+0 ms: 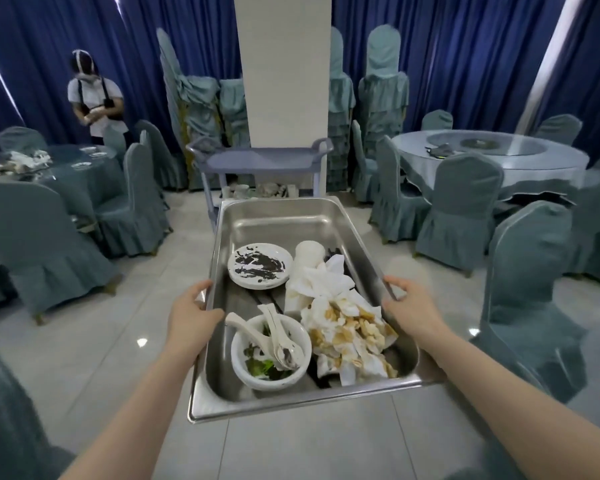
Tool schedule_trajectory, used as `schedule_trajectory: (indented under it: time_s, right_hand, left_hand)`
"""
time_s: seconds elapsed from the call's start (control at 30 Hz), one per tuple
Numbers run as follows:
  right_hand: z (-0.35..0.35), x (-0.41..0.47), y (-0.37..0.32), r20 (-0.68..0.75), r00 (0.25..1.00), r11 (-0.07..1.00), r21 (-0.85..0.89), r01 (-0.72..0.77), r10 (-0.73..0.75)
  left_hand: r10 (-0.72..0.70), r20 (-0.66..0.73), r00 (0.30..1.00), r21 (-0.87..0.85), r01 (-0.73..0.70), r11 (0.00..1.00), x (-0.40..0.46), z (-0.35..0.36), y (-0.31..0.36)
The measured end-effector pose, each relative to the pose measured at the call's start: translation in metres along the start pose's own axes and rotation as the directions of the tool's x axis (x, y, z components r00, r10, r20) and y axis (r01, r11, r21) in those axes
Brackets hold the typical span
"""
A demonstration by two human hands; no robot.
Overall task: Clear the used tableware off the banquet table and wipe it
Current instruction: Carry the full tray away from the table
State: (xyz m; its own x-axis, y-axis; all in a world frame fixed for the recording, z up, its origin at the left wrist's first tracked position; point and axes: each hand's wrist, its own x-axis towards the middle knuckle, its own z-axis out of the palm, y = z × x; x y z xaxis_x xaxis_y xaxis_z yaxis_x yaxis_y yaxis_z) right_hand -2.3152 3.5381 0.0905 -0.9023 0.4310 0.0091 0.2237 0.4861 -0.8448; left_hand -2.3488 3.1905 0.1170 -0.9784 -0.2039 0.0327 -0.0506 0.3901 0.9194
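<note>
Blue curtains (465,46) across the back, white pillar (284,71) top centre, a person (96,98) standing upper left

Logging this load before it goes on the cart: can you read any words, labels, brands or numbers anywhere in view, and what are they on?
None can be read.
Steel pan: no stamp or label visible on its walls or rim.
Stained plate, bowl and spoons: no print, only food residue.
Soiled napkins: stains only.
Grey service cart: no markings visible.
Pillar and curtains: no signs.
</note>
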Motion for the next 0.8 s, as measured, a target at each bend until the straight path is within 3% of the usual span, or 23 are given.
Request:
schedule_trajectory:
  time_s: [0.27,0.47,0.8]
  right_hand:
    - [0.043,0.251,-0.05,-0.052,0.987,0.988,-0.033,0.149,-0.151]
    - [0.1,0.425,-0.093,0.016,0.991,0.991,-0.009,0.133,-0.133]
    - [0.195,0.686,-0.144,-0.014,0.994,0.994,-0.021,0.111,-0.112]
  left_hand:
    - [-0.032,-0.053,0.998,-0.083,0.027,0.996,0.222,0.088,0.04]
    - [-0.067,-0.107,0.992,-0.06,0.06,0.996,0.396,0.135,0.059]
    - [-0.064,-0.076,0.995,-0.101,0.056,0.993,0.689,0.214,0.068]
